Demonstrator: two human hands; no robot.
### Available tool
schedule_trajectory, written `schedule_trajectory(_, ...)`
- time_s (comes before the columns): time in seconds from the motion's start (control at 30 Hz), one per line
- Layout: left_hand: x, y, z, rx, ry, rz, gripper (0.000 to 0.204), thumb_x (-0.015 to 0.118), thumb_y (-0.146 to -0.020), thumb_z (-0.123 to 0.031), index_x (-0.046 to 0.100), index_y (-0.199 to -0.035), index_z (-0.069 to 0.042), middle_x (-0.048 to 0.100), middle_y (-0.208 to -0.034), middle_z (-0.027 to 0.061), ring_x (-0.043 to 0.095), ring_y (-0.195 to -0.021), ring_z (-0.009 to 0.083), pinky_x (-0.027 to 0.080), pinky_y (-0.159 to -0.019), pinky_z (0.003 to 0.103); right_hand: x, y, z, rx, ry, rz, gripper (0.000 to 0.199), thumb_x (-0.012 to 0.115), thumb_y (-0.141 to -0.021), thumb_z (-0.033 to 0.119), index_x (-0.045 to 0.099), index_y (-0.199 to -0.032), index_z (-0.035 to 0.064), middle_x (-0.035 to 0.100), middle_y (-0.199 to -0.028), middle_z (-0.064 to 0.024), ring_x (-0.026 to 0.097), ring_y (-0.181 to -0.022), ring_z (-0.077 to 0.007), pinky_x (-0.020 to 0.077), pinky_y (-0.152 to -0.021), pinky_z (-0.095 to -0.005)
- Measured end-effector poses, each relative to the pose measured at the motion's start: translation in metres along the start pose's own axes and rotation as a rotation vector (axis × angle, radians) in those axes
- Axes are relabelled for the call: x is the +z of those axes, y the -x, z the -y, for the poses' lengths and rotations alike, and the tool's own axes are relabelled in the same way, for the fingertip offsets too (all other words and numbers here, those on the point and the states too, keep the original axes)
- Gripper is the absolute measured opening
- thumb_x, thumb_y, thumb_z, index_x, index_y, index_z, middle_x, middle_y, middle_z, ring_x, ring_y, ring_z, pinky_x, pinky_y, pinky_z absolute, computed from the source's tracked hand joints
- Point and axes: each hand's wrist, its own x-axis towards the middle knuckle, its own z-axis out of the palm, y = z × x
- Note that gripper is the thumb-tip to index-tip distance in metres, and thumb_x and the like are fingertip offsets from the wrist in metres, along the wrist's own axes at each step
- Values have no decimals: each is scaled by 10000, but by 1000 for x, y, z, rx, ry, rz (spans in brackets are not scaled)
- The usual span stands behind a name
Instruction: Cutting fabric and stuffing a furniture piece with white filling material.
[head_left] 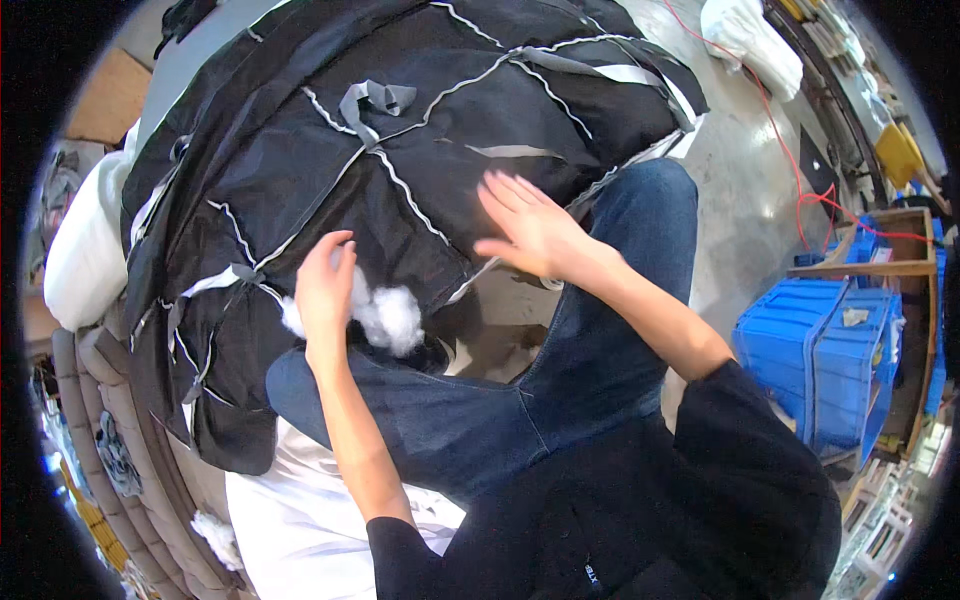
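A large black fabric cover (400,130) with white seam lines and grey straps lies spread over my knees and a padded pile in front of me. My left hand (325,290) grips a clump of white stuffing (385,315) at the cover's near edge, fingers curled around it. Flat against the black fabric to the right rests my right hand (530,230), fingers spread and holding nothing. A grey strap loop (372,100) sits farther up on the cover.
A white cushion (85,250) and a grey quilted pad (110,430) lie at left. White fabric (290,530) is by my left thigh. Blue plastic crates (830,350), a wooden shelf (885,265) and a red cable (790,150) stand at right on the concrete floor.
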Motion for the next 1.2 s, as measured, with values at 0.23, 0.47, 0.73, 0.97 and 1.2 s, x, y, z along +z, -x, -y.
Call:
schedule_trajectory(0.23,-110,-105,10,66,381,-486,263,515,-915,-171,691,-1012,-1,657,-1036,114,611,-947,195,459,-893,333,-110,189,-11,953,-1178,-500,294,513,-985,224,616,-1132,-8,686,-955,-119,647,-867,-165,517,-775,-286)
schedule_trajectory(0.47,-145,-212,64,532,-835,-341,490,507,-957,-422,541,-1296,-70,505,-1334,231,466,-1259,358,393,-1023,418,101,505,-72,1633,-588,-471,254,565,-912,228,644,-1068,43,684,-907,-70,640,-793,-140,501,-681,-286)
schedule_trajectory(0.73,4,-104,-43,424,-621,190,465,580,-922,-377,564,-1265,-65,491,-1347,207,479,-1246,340,372,-1052,421,258,590,45,2042,-536,284,541,672,-740,444,627,-1055,7,663,-1034,-212,629,-991,-358,495,-845,-410)
schedule_trajectory(0.97,127,-111,-97,403,-718,15,639,627,-835,-500,507,-1344,-134,405,-1408,254,356,-1335,412,279,-1096,523,256,518,29,2008,-596,575,931,641,-769,583,391,-1283,-152,506,-1272,-323,470,-1235,-432,418,-1016,-437)
schedule_trajectory(1.2,73,-127,-123,362,-778,-42,180,605,-818,-194,592,-975,-106,664,-904,79,651,-848,296,492,-692,414,214,479,18,1984,-455,712,837,564,-794,661,579,-1145,-99,638,-1127,-247,621,-1087,-326,495,-905,-433)
